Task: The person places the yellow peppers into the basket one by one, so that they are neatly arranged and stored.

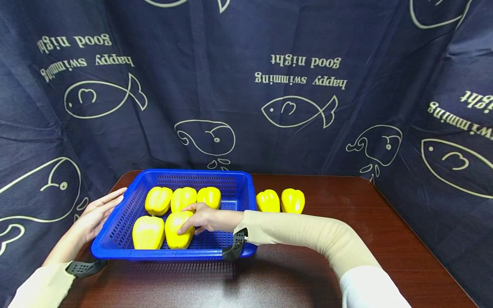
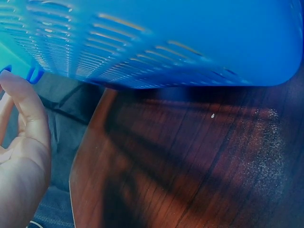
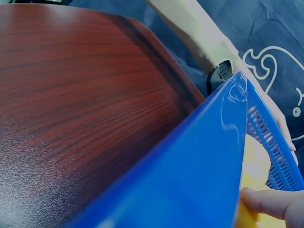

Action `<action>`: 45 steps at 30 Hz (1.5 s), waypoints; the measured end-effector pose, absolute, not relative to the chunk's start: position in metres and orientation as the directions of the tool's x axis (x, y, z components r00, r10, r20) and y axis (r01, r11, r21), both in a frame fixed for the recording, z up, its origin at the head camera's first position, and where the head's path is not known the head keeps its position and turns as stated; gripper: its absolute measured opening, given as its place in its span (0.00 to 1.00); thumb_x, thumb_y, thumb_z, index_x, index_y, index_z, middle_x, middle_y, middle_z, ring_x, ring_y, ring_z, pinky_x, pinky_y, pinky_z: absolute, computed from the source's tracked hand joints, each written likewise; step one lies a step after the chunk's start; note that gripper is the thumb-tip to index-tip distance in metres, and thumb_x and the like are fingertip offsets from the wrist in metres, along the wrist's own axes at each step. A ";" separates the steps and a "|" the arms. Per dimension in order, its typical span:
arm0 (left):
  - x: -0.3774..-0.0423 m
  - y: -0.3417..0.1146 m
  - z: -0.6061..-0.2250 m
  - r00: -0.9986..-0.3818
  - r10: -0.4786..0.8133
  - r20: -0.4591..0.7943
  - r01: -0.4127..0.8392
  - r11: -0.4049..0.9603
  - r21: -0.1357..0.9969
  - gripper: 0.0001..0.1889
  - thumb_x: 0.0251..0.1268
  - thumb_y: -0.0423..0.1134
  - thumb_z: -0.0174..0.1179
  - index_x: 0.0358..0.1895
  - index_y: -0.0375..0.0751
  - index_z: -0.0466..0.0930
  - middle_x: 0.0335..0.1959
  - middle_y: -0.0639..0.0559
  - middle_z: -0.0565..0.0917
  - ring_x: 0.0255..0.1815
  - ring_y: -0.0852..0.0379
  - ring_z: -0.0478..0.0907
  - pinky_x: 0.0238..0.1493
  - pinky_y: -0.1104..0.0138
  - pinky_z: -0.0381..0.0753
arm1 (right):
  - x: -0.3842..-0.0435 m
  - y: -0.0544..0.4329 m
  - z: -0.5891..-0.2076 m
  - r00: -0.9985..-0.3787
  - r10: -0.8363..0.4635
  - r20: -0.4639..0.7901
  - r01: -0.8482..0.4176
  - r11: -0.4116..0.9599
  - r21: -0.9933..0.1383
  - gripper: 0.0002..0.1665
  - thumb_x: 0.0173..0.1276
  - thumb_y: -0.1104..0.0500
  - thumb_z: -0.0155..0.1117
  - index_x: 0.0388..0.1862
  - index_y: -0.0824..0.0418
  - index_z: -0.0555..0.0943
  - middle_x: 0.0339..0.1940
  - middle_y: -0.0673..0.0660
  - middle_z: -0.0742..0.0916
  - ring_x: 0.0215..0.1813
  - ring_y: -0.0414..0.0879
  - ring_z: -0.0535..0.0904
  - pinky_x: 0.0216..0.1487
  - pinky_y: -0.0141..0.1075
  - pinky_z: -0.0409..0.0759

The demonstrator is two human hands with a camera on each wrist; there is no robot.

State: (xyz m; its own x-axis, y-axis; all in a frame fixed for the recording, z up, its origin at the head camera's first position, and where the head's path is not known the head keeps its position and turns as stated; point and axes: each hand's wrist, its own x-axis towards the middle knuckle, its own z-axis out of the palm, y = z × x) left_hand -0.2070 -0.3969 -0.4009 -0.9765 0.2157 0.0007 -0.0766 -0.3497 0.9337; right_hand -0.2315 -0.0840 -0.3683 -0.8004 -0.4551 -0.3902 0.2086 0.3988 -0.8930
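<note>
A blue plastic basket (image 1: 173,253) stands on the table with several yellow bell peppers in it. My right hand (image 1: 205,217) reaches over its right side and holds the yellow bell pepper (image 1: 176,233) in the front row, fingers and thumb around it. Another yellow bell pepper (image 1: 148,233) sits just left of that one, and three more line the back row, such as the yellow bell pepper (image 1: 158,201) at its left end. My left hand (image 1: 94,217) rests against the basket's left rim with its fingers extended; in the left wrist view a fingertip (image 2: 10,78) meets the rim.
Right of the basket, two yellow bell peppers (image 1: 268,201) (image 1: 293,201) stand side by side on the dark reddish-brown table (image 1: 346,209). A dark blue curtain (image 1: 231,85) with fish drawings hangs behind and along both sides. The basket's slotted wall rises between the two wrists.
</note>
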 end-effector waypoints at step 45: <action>-0.206 -0.396 -0.398 -0.982 0.186 -0.032 -0.090 -0.315 0.945 0.19 0.76 0.35 0.45 0.51 0.64 0.83 0.44 0.65 0.86 0.43 0.63 0.86 0.42 0.70 0.85 | -0.251 -0.055 -0.336 -0.745 -0.553 -0.374 0.177 0.376 -0.909 0.33 0.54 0.71 0.71 0.61 0.58 0.75 0.58 0.61 0.81 0.42 0.42 0.80 0.57 0.41 0.80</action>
